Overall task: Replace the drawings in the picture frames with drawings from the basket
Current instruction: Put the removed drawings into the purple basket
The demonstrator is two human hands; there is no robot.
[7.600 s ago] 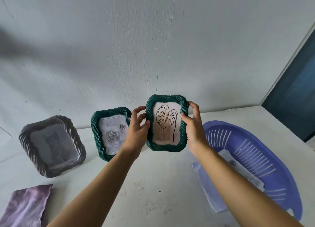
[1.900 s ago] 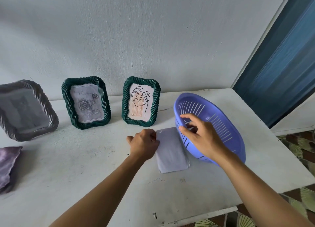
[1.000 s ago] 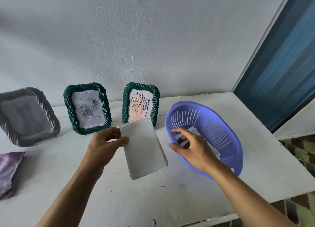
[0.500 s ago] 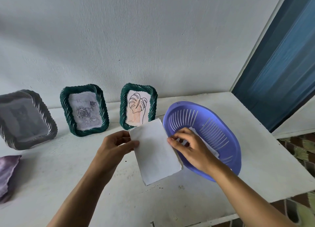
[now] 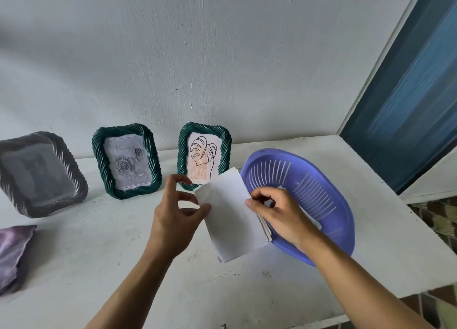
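Note:
A small stack of white papers (image 5: pixel 231 215), blank side up, is held above the table between my hands. My left hand (image 5: pixel 176 212) pinches its left edge with thumb and fingers. My right hand (image 5: pixel 278 211) pinches its right edge, over the rim of the purple basket (image 5: pixel 329 195). More papers lie in the basket, mostly hidden by my right hand. Three frames stand against the wall: a green one with a leaf drawing (image 5: pixel 204 159), a green one with a rose drawing (image 5: pixel 126 164), and a grey one with a dark drawing (image 5: pixel 37 174).
A purple cloth (image 5: pixel 12 252) lies at the table's left edge. The white table (image 5: pixel 111 267) ends close in front and at the right, beside a blue door (image 5: pixel 415 88). Patterned floor shows at the lower right.
My left hand picked the papers up from the table and carried them right toward the basket. My right hand came out of the basket and took hold of their right edge.

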